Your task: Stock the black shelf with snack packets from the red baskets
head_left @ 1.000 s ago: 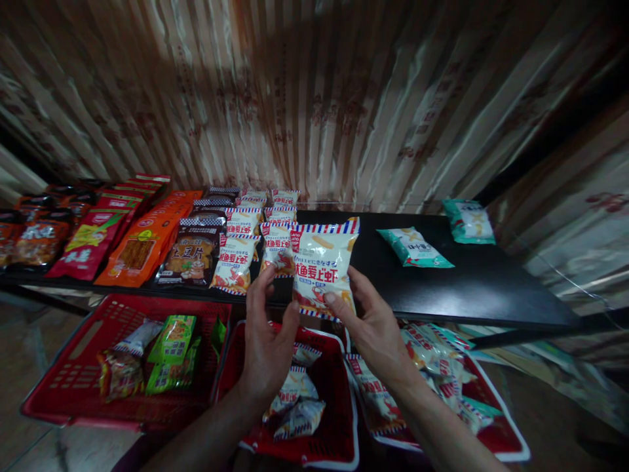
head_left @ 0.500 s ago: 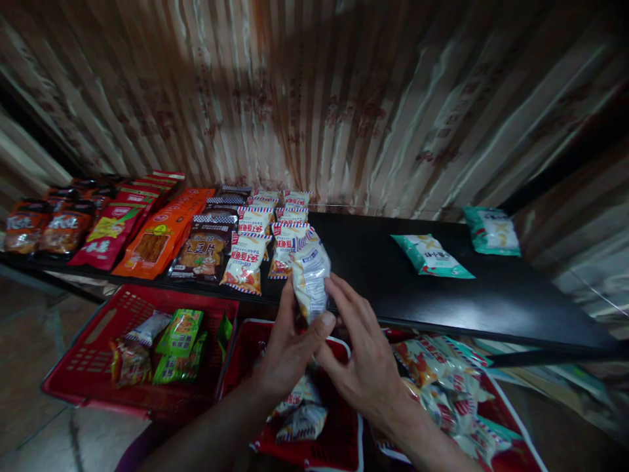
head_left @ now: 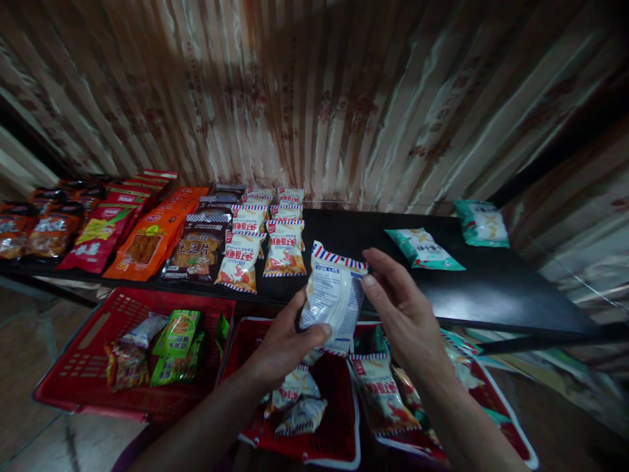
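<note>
The left hand (head_left: 289, 337) pinches the white snack bag (head_left: 333, 305) low, before the black shelf (head_left: 491, 282); the right hand (head_left: 405, 301), half-open, hovers at its top corner — contact unclear. Glossy film could slip that one-sided grip — dropping it basketward.

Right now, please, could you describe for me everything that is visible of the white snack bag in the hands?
The white snack bag looks like glossy, crinkled plastic, puffed and apparently sealed. Red, white and blue stripes edge its top and bottom; small blue print, too fine to read, covers the side shown. It leans slightly, before the black shelf's front edge. The left hand grips its lower left, thumb across the face. The right hand is at its upper right corner; contact is unclear.
</note>
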Demonstrator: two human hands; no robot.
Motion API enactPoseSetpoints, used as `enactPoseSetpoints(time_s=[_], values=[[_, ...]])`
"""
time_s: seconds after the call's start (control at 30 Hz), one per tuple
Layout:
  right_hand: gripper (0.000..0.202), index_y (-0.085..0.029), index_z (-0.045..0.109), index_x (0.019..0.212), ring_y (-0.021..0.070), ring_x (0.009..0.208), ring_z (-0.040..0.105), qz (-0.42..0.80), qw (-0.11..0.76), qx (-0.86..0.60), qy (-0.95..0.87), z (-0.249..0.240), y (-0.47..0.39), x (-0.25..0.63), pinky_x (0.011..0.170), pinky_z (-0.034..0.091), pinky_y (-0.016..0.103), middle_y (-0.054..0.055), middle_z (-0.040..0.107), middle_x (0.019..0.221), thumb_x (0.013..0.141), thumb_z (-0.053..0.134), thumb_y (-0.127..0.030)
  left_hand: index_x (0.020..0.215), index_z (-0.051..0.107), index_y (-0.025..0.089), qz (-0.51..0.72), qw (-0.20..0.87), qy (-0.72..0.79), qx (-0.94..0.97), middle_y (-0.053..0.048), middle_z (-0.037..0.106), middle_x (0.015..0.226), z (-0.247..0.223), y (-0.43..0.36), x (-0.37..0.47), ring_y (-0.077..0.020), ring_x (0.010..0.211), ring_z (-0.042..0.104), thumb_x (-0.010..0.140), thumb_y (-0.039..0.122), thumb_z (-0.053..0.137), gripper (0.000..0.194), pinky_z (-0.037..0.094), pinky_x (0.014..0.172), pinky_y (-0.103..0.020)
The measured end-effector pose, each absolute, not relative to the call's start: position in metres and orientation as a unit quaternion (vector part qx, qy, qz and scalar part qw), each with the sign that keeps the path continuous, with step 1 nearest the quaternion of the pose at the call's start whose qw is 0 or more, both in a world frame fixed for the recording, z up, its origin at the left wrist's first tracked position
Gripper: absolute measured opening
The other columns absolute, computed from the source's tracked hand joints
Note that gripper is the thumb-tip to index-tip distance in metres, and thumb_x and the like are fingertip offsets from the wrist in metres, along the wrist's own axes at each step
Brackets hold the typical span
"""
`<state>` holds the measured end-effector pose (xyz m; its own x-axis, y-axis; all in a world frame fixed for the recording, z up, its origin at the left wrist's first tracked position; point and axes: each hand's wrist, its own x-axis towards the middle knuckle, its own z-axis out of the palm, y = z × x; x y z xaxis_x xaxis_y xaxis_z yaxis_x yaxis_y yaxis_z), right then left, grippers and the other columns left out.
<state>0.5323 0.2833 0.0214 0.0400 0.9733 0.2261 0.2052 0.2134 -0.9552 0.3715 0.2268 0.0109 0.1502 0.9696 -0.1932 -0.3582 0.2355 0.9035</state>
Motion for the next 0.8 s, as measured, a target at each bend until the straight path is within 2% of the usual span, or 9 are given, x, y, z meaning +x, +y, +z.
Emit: enactPoseSetpoints(time_s=[0.07,0.13,0.23,0.3,0.43,0.8], values=[[0.045,-0.027,0.061,0.116,0.0239,0.113,0.056,0.395,0.487,-0.511,-0.589,0.025,0.288,0.54,0.098,0.042,0.041,0.005,0.06,0.126,0.077,0.064,-0.049,0.128,0.049,0.02,0.463,0.684,0.407,0.39,-0.006,0.058,0.129,0.009,0.226,0.37,-0.0263,0.122,0.05,0.072,0.02,0.065,0.059,0.04,0.101,-0.038],[0.042,-0.025,0.066,0.107,0.0224,0.094,0.063,0.428,0.449,-0.515,-0.592,0.029,0.291,0.547,0.08,0.051,0.036,0.006,0.068,0.11,0.074,0.066,-0.05,0.129,0.049,0.019,0.435,0.69,0.402,0.416,-0.007,0.058,0.13,0.006,0.225,0.368,-0.0275,0.122,0.049,0.071,0.021,0.066,0.06,0.039,0.102,-0.039],[0.034,-0.021,0.072,0.087,0.0155,0.062,0.06,0.454,0.424,-0.521,-0.585,0.034,0.291,0.55,0.055,0.048,0.027,0.003,0.07,0.076,0.069,0.07,-0.05,0.13,0.048,0.019,0.415,0.691,0.391,0.445,-0.007,0.057,0.131,0.003,0.225,0.367,-0.0278,0.122,0.049,0.071,0.023,0.067,0.062,0.039,0.101,-0.039],[0.032,-0.019,0.071,0.077,0.012,0.052,0.054,0.444,0.445,-0.528,-0.571,0.034,0.29,0.55,0.047,0.042,0.024,0.0,0.066,0.065,0.067,0.072,-0.049,0.131,0.047,0.018,0.408,0.688,0.388,0.458,-0.007,0.056,0.132,0.003,0.225,0.367,-0.0274,0.122,0.049,0.072,0.023,0.067,0.063,0.039,0.102,-0.038],[0.031,-0.018,0.07,0.076,0.0114,0.052,0.052,0.418,0.482,-0.545,-0.544,0.031,0.289,0.549,0.044,0.04,0.022,0.001,0.065,0.065,0.065,0.073,-0.048,0.132,0.045,0.016,0.397,0.681,0.39,0.476,-0.008,0.056,0.131,0.004,0.225,0.365,-0.027,0.12,0.05,0.074,0.026,0.066,0.063,0.038,0.102,-0.038],[0.029,-0.019,0.07,0.074,0.0103,0.05,0.05,0.426,0.503,-0.559,-0.503,0.029,0.292,0.545,0.044,0.038,0.022,-0.001,0.063,0.063,0.064,0.075,-0.046,0.134,0.044,0.019,0.399,0.685,0.383,0.475,-0.009,0.056,0.131,0.002,0.227,0.363,-0.0276,0.12,0.051,0.075,0.025,0.065,0.063,0.041,0.099,-0.038]])
